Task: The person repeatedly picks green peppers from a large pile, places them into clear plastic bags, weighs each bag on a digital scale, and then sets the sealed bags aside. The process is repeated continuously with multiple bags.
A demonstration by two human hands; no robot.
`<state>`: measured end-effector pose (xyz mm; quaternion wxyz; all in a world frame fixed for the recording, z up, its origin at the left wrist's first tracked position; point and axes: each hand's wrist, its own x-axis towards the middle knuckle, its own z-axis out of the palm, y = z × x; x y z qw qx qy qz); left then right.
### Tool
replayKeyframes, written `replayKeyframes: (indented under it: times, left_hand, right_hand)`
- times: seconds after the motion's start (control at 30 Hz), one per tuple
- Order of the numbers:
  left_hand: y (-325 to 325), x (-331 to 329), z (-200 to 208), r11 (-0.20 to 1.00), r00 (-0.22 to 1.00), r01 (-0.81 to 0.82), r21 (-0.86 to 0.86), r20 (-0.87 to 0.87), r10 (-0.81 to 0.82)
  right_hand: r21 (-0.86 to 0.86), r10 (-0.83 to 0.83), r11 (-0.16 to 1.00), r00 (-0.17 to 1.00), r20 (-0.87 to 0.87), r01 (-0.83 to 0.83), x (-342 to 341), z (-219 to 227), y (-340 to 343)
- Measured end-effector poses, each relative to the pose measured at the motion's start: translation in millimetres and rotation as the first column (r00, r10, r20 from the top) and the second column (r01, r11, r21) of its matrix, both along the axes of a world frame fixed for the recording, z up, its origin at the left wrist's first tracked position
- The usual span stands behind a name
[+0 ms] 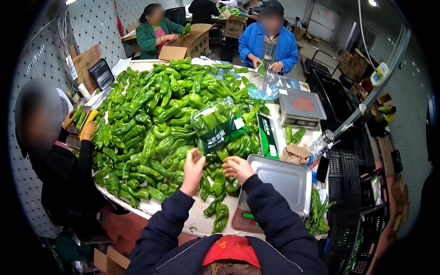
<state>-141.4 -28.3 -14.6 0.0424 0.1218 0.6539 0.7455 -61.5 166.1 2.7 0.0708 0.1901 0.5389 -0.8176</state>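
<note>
A clear plastic bag of green peppers with a dark green printed band lies on the big heap of long green peppers. Just below the bag's lower edge is my left hand, its fingers pointing up and a little apart, with nothing seen in it. My right hand hovers over loose peppers by the bag's lower right, fingers spread and bent toward the left. Beside my right forearm sits a scale with a grey metal tray and a red base, partly hidden by my sleeve.
A second scale stands at the table's right, near a green-and-black package, a brown cloth and a phone. Black crates line the right side. Co-workers stand at the left and far sides; one in blue handles plastic bags.
</note>
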Motion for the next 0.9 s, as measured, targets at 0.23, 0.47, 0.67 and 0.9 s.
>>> replayKeyframes:
  times: [0.23,0.47,0.67,0.9]
  left_hand:
    - [35.3,-132.6,14.3,0.999,0.987,-0.053,0.000,0.150,0.052]
    - [55.0,-141.5,37.4,0.999,0.986,-0.017,0.036,0.165,0.011]
    - [44.2,-131.5,28.8,0.994,0.984,0.069,0.091,0.158,-0.083]
    - [44.2,-61.4,96.3,0.876,0.942,0.042,0.481,0.274,-0.195]
  right_hand:
    - [0.039,0.021,0.999,0.994,0.111,-0.026,-23.0,-9.7,-33.4]
    - [-0.249,-0.354,0.908,0.935,-0.030,0.336,-73.8,-21.4,-7.6]
    - [-0.443,-0.391,0.825,0.920,-0.001,0.351,-83.9,-11.0,-8.4]
    - [-0.331,-0.423,0.884,0.867,-0.265,0.330,-44.4,47.8,3.4]
